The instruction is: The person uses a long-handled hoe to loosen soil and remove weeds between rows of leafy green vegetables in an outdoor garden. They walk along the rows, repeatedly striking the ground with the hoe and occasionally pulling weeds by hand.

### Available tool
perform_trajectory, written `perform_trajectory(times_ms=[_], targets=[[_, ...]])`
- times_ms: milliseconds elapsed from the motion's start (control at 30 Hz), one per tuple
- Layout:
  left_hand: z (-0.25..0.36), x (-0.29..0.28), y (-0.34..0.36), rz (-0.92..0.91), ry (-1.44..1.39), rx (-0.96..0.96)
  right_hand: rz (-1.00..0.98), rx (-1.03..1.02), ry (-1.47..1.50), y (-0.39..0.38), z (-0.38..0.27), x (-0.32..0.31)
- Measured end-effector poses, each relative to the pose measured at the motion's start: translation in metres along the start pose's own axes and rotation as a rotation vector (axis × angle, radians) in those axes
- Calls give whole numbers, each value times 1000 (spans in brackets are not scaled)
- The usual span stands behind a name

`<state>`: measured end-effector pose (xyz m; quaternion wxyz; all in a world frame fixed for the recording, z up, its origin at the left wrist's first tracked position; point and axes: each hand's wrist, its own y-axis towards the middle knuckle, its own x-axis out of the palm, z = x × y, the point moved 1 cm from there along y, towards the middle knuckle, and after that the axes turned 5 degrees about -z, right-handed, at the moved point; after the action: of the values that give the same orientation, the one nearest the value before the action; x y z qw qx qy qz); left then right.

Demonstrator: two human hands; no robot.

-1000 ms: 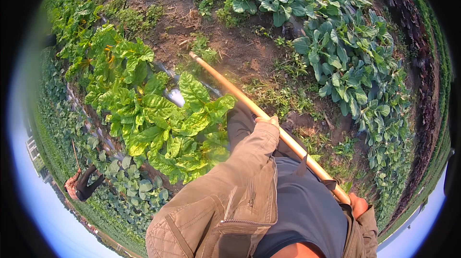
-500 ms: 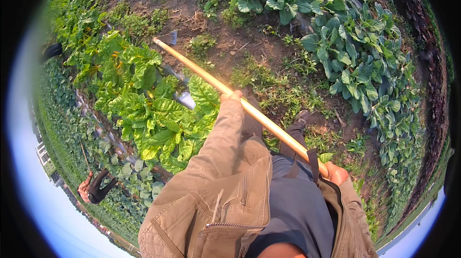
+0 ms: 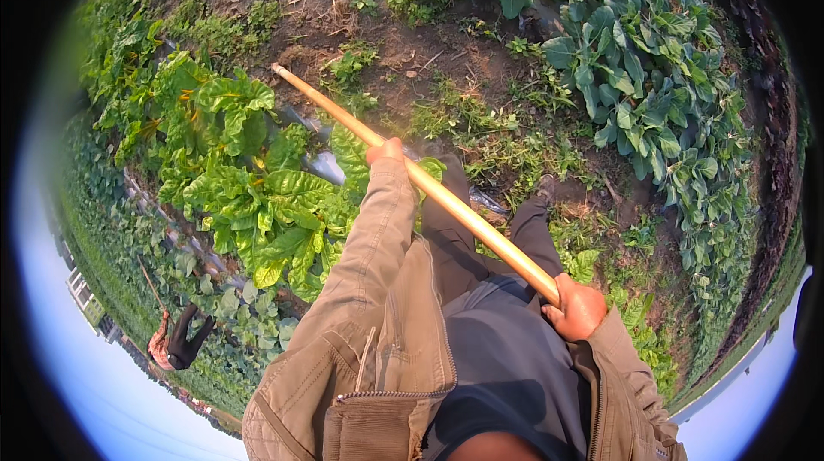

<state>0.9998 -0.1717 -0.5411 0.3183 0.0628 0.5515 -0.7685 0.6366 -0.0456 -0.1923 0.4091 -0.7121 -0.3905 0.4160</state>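
Note:
A hoe [image 3: 468,212] with a long, pale wooden handle slants across my front, from my right hip up to the far left. My left hand [image 3: 386,150] is wrapped round the handle about midway along. Near its rear end, my right hand [image 3: 577,308] grips it beside my hip. The far tip of the handle rests low over brown soil [image 3: 309,36], at the edge of a row of leafy chard [image 3: 275,195]. I cannot make out the hoe's blade at this moment. Small green weeds [image 3: 481,130] grow in the soil to the right of the handle.
Broad-leaved blue-green plants [image 3: 618,92] form a row on the right, with a dark purple row [image 3: 772,75] beyond. Sheeting [image 3: 326,166] shows beneath the chard. My foot [image 3: 544,188] stands among weeds. Another person [image 3: 176,341] works at the far left with a long-handled tool.
The hoe's blade, visible above the soil before, no longer shows. Both hands have shifted slightly left, still gripping the handle, and my right hand shows more fully.

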Motion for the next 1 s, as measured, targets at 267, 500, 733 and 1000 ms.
perform_trajectory(times_ms=[267, 500, 733, 1000], targets=[[-105, 101, -232, -320, 118, 8, 71, 219, -6, -170, 170, 3], [-208, 170, -373, -560, 322, 149, 156, 502, 12, -317, 252, 15], [-152, 110, -245, -402, -65, 86, 57, 321, 49, -185, 227, 32], [2, -28, -58, -21, 76, 66, 134, -175, 105, -22, 49, 34]])
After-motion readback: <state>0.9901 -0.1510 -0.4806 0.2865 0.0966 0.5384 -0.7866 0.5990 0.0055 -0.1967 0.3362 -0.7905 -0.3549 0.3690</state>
